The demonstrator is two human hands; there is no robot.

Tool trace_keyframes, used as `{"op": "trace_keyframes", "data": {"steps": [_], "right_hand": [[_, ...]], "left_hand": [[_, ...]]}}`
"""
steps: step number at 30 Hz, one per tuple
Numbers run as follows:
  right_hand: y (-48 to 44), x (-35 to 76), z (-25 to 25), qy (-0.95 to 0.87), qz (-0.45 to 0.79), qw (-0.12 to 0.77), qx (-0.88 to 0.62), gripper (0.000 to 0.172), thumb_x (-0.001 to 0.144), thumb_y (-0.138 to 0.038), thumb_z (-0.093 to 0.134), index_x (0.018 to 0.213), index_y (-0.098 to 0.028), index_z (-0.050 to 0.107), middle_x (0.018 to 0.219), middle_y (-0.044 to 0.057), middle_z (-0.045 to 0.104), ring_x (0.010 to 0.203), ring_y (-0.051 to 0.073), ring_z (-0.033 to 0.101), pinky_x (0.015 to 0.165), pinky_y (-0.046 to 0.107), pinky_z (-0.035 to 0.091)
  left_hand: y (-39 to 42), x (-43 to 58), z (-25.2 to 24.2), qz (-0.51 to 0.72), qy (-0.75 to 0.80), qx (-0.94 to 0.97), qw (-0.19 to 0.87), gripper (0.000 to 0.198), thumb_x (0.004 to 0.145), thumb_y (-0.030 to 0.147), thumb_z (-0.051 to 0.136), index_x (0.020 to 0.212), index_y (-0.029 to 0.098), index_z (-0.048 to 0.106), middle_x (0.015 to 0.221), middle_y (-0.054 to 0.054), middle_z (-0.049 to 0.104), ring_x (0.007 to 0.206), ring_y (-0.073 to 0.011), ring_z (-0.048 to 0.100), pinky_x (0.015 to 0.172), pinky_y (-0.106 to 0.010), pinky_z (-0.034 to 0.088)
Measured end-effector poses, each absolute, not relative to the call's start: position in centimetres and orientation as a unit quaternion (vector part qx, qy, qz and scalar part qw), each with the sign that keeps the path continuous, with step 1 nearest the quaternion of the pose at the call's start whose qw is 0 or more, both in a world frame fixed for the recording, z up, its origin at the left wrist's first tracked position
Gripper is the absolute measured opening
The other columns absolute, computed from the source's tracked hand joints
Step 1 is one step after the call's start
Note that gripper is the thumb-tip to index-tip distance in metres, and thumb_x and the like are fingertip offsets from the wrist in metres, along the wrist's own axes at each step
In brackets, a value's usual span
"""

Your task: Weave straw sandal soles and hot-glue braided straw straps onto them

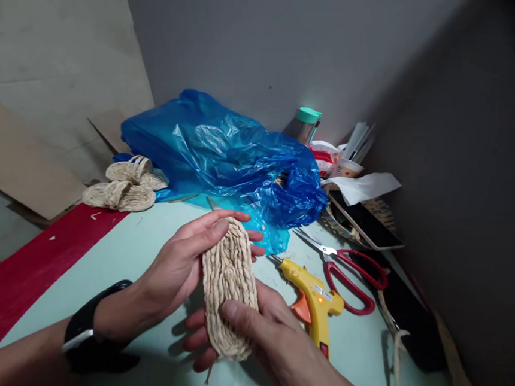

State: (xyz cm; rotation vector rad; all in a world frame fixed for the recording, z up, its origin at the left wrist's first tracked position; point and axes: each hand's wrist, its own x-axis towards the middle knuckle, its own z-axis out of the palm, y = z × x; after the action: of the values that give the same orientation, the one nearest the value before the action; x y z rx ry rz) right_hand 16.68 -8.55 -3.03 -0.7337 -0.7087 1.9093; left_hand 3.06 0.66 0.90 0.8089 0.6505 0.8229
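Note:
Between my hands is an oval braided straw slipper sole (230, 285), its coiled rows running lengthwise. My left hand (188, 253) grips its far end, the thumb along the upper left edge and the fingers behind it. Around the near end, my right hand (269, 330) is closed, with its thumb pressed on the top face and fingertips showing past the left edge. A short loose strand hangs from the near end. Just right of the sole lies a yellow glue gun (314, 299) with an orange trigger and a small lit lamp. Red-handled scissors (349, 269) rest beside it.
Woven straw slippers (124, 186) sit at the back left by a red strip (56, 264). A large blue plastic bag (227, 153) fills the back. At right are a basket (339, 222), a phone-like dark slab (368, 222), a green-lidded bottle (308, 122) and straw strands (397, 355).

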Motion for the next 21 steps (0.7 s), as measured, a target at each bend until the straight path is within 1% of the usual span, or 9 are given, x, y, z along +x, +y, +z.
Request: {"op": "trace_keyframes", "data": {"steps": [2, 5, 8, 11, 13, 16, 17, 19, 21], "right_hand": [[-8.5, 16.6, -3.2, -0.290, 0.779, 0.472, -0.293, 0.024, 0.097, -0.034, 0.068, 0.111, -0.014, 0.068, 0.099, 0.012, 0.080, 0.082, 0.021, 0.079, 0.071, 0.030, 0.061], [-8.4, 16.5, -3.1, -0.294, 0.775, 0.471, -0.303, 0.020, 0.096, -0.034, 0.068, 0.105, -0.016, 0.070, 0.094, 0.008, 0.079, 0.074, 0.018, 0.076, 0.068, 0.028, 0.059], [-8.6, 16.2, -2.8, -0.327, 0.760, 0.461, -0.320, 0.022, 0.097, -0.038, 0.064, 0.102, -0.017, 0.070, 0.089, 0.006, 0.077, 0.069, 0.018, 0.073, 0.066, 0.029, 0.056], [-8.9, 16.0, -2.5, -0.355, 0.735, 0.445, -0.369, 0.026, 0.097, -0.041, 0.063, 0.100, -0.017, 0.071, 0.080, 0.005, 0.075, 0.066, 0.019, 0.069, 0.066, 0.030, 0.052], [-8.9, 15.8, -2.3, -0.364, 0.726, 0.437, -0.386, 0.026, 0.097, -0.042, 0.062, 0.096, -0.017, 0.071, 0.076, 0.004, 0.073, 0.065, 0.018, 0.067, 0.067, 0.029, 0.050], [-8.6, 15.9, -2.3, -0.390, 0.721, 0.437, -0.370, 0.026, 0.099, -0.039, 0.059, 0.092, -0.016, 0.069, 0.074, 0.004, 0.072, 0.064, 0.016, 0.066, 0.067, 0.028, 0.051], [-8.4, 16.0, -2.4, -0.393, 0.720, 0.441, -0.365, 0.024, 0.099, -0.038, 0.059, 0.095, -0.016, 0.068, 0.076, 0.004, 0.073, 0.063, 0.016, 0.066, 0.067, 0.027, 0.051], [-7.9, 16.5, -2.4, -0.389, 0.718, 0.455, -0.356, 0.021, 0.098, -0.036, 0.061, 0.106, -0.017, 0.064, 0.081, 0.005, 0.075, 0.063, 0.016, 0.069, 0.065, 0.026, 0.052], [-7.5, 17.2, -2.1, -0.387, 0.715, 0.467, -0.347, 0.027, 0.095, -0.033, 0.065, 0.116, -0.017, 0.059, 0.089, 0.007, 0.077, 0.065, 0.016, 0.071, 0.062, 0.025, 0.053]], "left_hand": [[0.5, 3.1, 1.0, 0.381, 0.298, 0.356, 0.799, 0.017, 0.098, 0.022, 0.058, 0.109, 0.014, 0.068, 0.105, -0.017, 0.080, 0.093, -0.0294, 0.079, 0.078, -0.037, 0.066], [0.3, 3.3, 1.1, 0.388, 0.301, 0.349, 0.799, 0.012, 0.098, 0.019, 0.058, 0.100, 0.012, 0.068, 0.099, -0.018, 0.081, 0.090, -0.0283, 0.079, 0.075, -0.035, 0.066], [0.0, 3.3, 1.2, 0.404, 0.301, 0.351, 0.789, 0.011, 0.097, 0.018, 0.059, 0.091, 0.013, 0.068, 0.089, -0.014, 0.080, 0.083, -0.0252, 0.078, 0.068, -0.030, 0.065], [-0.6, 3.3, 1.3, 0.411, 0.306, 0.364, 0.778, 0.012, 0.097, 0.020, 0.061, 0.089, 0.015, 0.068, 0.082, -0.010, 0.079, 0.079, -0.0227, 0.077, 0.063, -0.027, 0.064], [-0.9, 3.3, 1.2, 0.414, 0.311, 0.374, 0.770, 0.014, 0.097, 0.022, 0.062, 0.086, 0.015, 0.068, 0.081, -0.008, 0.077, 0.075, -0.0211, 0.075, 0.061, -0.025, 0.062], [-0.7, 3.2, 1.1, 0.421, 0.305, 0.373, 0.768, 0.015, 0.096, 0.022, 0.063, 0.084, 0.015, 0.066, 0.077, -0.007, 0.076, 0.072, -0.0197, 0.074, 0.060, -0.025, 0.061], [-0.4, 3.1, 1.1, 0.417, 0.298, 0.376, 0.772, 0.013, 0.096, 0.022, 0.063, 0.086, 0.015, 0.066, 0.079, -0.007, 0.076, 0.074, -0.0205, 0.074, 0.063, -0.026, 0.061], [0.4, 2.8, 1.1, 0.400, 0.280, 0.402, 0.775, 0.010, 0.095, 0.025, 0.065, 0.094, 0.015, 0.067, 0.088, -0.010, 0.078, 0.083, -0.0235, 0.075, 0.071, -0.030, 0.062], [1.5, 2.3, 1.2, 0.371, 0.271, 0.441, 0.771, 0.023, 0.096, 0.035, 0.064, 0.106, 0.015, 0.069, 0.102, -0.014, 0.077, 0.094, -0.0286, 0.074, 0.079, -0.036, 0.061]]}}
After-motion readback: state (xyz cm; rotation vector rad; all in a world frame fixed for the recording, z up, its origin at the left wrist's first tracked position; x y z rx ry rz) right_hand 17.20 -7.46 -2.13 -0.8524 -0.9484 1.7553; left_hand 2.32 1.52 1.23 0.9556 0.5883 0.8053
